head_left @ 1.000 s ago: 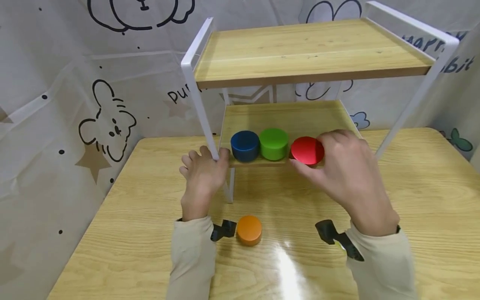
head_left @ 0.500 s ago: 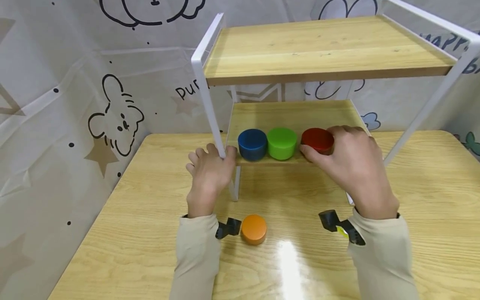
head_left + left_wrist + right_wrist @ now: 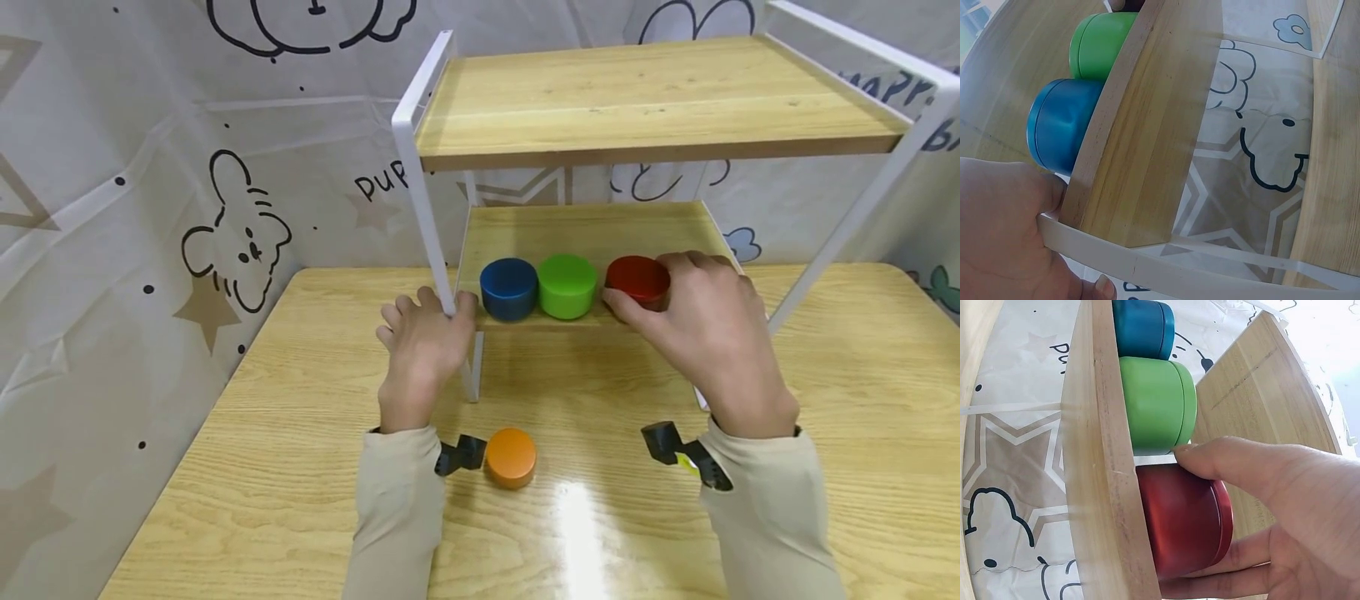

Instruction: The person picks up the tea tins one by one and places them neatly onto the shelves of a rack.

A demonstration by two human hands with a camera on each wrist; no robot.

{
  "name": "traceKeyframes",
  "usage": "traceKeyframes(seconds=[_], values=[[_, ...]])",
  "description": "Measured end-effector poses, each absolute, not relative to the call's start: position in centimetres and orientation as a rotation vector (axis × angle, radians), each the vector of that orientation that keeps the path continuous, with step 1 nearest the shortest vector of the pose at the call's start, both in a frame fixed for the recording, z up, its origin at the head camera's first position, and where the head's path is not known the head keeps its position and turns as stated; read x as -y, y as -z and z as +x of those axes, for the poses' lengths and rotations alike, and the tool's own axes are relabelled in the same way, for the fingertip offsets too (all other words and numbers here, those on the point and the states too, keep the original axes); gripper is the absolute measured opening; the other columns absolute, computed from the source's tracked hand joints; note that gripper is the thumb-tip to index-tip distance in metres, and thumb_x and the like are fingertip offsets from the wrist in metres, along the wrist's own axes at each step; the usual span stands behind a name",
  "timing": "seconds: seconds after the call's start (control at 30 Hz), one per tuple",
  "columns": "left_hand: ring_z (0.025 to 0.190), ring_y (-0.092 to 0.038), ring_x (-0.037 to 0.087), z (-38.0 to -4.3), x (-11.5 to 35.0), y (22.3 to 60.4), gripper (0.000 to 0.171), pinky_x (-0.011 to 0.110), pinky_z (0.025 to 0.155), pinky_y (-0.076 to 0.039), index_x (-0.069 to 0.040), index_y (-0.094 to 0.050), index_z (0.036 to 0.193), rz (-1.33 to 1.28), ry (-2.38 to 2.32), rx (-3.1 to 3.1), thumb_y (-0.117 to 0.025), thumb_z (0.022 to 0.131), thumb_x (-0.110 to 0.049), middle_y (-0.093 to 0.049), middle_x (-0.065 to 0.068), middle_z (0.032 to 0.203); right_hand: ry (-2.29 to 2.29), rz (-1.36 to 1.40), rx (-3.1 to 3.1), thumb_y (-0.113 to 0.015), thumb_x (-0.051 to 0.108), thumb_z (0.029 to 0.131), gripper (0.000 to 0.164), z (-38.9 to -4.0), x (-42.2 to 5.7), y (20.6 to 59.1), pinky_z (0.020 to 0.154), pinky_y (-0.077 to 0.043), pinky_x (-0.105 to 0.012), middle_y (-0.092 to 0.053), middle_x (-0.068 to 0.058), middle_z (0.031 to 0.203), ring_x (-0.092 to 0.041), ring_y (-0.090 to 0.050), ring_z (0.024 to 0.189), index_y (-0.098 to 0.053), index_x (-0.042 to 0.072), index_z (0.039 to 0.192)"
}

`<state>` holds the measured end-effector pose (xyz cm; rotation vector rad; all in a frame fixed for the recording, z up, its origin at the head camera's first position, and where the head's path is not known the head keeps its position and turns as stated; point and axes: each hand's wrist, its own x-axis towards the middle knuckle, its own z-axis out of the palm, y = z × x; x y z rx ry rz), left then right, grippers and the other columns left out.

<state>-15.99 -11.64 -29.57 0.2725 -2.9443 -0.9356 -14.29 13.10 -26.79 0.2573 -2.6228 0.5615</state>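
A red round lidded tin [image 3: 637,279] stands on the lower board of a two-tier shelf, at the right of the row. My right hand [image 3: 708,333] holds it, thumb on the side facing the green tin [image 3: 567,287] and fingers around the far side, as the right wrist view [image 3: 1185,519] shows. Left of the green tin is a blue tin [image 3: 509,290], close beside it. My left hand [image 3: 427,346] grips the shelf's front left post [image 3: 429,225], with the thumb and fingers on either side of the white bar.
An orange tin [image 3: 512,458] lies on the wooden table [image 3: 285,483] in front of the shelf, near the left wrist. The upper board [image 3: 660,100] overhangs the tins. A printed cloth [image 3: 97,317] hangs behind and at the left.
The red tin has gone from tilted toward me to standing level on the lower board, with my right hand still around it. The whole view has shifted slightly. My left hand stays at the post.
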Motion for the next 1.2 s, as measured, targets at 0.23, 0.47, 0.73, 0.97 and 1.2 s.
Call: traceKeyframes(seconds=[0.23, 0.47, 0.73, 0.97, 1.2], values=[[0.094, -0.030, 0.038, -16.0, 11.6, 29.7, 0.047, 0.048, 0.083, -0.022, -0.002, -0.048, 0.100, 0.268, 0.937, 2.936, -0.029, 0.096, -0.045, -0.041, 0.018, 0.095, -0.532, 0.316, 2.616, -0.065, 0.055, 0.085, 0.061, -14.1, -13.3, 26.7, 0.065, -0.046, -0.052, -0.064, -0.022, 0.094, -0.037, -0.059, 0.077, -0.065, -0.004, 0.099], [0.094, -0.029, 0.037, -15.9, 11.6, 29.6, 0.047, 0.047, 0.082, -0.021, -0.002, -0.047, 0.101, 0.270, 0.955, 2.944, -0.030, 0.097, -0.045, -0.041, 0.017, 0.095, -0.473, 0.343, 2.566, -0.068, 0.048, 0.085, 0.061, -13.3, -12.9, 25.9, 0.074, -0.045, -0.055, -0.062, -0.026, 0.112, -0.045, -0.056, 0.092, -0.064, -0.009, 0.109], [0.095, -0.029, 0.038, -15.9, 11.7, 29.5, 0.047, 0.047, 0.083, -0.021, -0.002, -0.047, 0.101, 0.271, 0.949, 2.951, -0.031, 0.096, -0.045, -0.041, 0.017, 0.095, -0.436, 0.357, 2.570, -0.072, 0.044, 0.083, 0.062, -12.1, -12.1, 25.6, 0.082, -0.044, -0.056, -0.062, -0.027, 0.113, -0.046, -0.055, 0.102, -0.062, -0.010, 0.111], [0.095, -0.029, 0.038, -15.9, 11.7, 29.6, 0.048, 0.047, 0.083, -0.021, -0.001, -0.048, 0.103, 0.274, 0.947, 2.952, -0.031, 0.096, -0.045, -0.041, 0.018, 0.095, -0.424, 0.384, 2.602, -0.073, 0.044, 0.082, 0.062, -11.5, -11.6, 25.3, 0.089, -0.041, -0.056, -0.061, -0.025, 0.117, -0.044, -0.052, 0.109, -0.061, -0.007, 0.116], [0.095, -0.029, 0.038, -15.9, 11.6, 29.5, 0.047, 0.047, 0.082, -0.021, -0.001, -0.049, 0.102, 0.273, 0.940, 2.941, -0.032, 0.096, -0.044, -0.041, 0.018, 0.095, -0.424, 0.471, 2.587, -0.072, 0.045, 0.083, 0.064, -10.9, -11.2, 25.1, 0.096, -0.038, -0.054, -0.059, -0.023, 0.121, -0.041, -0.049, 0.113, -0.059, -0.006, 0.120]])
